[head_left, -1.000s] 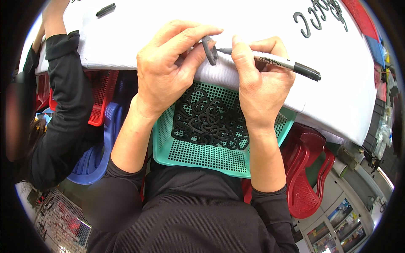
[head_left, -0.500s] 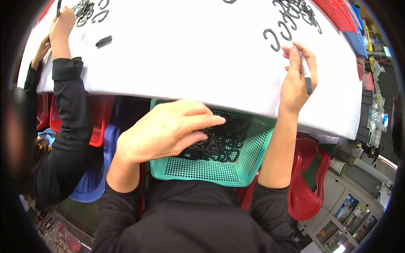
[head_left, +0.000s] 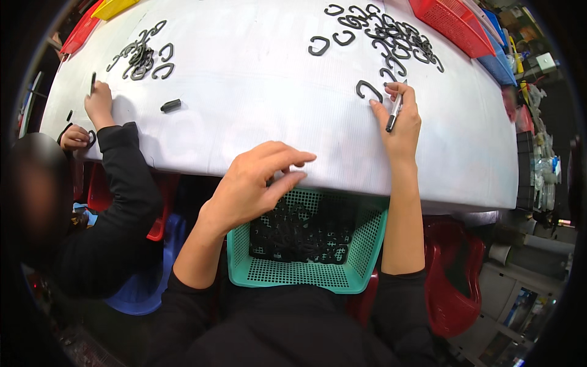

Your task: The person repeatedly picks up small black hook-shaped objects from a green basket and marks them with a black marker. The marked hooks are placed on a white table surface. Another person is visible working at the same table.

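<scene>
My left hand [head_left: 254, 180] hovers over the table's near edge, with thumb and index finger apart and nothing between them. Below it, a green plastic basket [head_left: 290, 280] at my lap holds many black curved pieces [head_left: 299, 238]. In my right hand [head_left: 405, 128] lies a marker pen [head_left: 395, 114] with a pale barrel and a black end. The thumb and index finger of that hand reach toward a black C-shaped piece [head_left: 360, 87] on the white table. Whether they touch it I cannot tell. Beyond is a pile of similar pieces [head_left: 394, 40].
A co-worker's hand [head_left: 99, 105] at left holds a dark pen near a smaller pile of pieces [head_left: 140, 60]. A black cap [head_left: 171, 106] lies on the table [head_left: 244, 104]. Red baskets [head_left: 452, 27] stand at the far right, and red chairs [head_left: 449, 281] at my right.
My left hand has risen from over the basket to the table's edge. My right hand, still gripping the marker, is now beside the nearest C-shaped piece. The whole view has shifted.
</scene>
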The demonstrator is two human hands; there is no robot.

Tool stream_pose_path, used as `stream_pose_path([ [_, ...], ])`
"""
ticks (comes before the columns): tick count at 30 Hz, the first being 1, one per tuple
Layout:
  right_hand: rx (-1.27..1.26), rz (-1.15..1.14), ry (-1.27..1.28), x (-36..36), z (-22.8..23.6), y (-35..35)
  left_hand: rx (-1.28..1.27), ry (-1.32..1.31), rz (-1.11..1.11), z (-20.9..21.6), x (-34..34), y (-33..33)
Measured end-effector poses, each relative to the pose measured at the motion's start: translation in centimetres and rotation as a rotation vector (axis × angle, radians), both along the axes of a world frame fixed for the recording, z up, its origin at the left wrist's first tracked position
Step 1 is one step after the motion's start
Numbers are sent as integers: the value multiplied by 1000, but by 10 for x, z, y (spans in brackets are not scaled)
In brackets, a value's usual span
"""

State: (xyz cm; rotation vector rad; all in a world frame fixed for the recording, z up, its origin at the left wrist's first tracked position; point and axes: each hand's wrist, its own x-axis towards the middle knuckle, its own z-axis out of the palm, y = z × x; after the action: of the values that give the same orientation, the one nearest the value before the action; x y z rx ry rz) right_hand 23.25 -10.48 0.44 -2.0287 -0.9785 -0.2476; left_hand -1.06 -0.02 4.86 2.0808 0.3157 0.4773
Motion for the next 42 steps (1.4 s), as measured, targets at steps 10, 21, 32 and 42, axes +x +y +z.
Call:
stream_pose_path([
  [10,78,66,198,-1,14,1,32,-54,167,-33,40,7],
  [21,174,311,500,-83,49,9,534,-285,309,-33,58,2],
  [32,241,229,828,-110,33,-8,-182,-21,381,-27,12,-5],
  [42,325,211,835,-126,18,0,-151,-119,361,-39,5,-2],
])
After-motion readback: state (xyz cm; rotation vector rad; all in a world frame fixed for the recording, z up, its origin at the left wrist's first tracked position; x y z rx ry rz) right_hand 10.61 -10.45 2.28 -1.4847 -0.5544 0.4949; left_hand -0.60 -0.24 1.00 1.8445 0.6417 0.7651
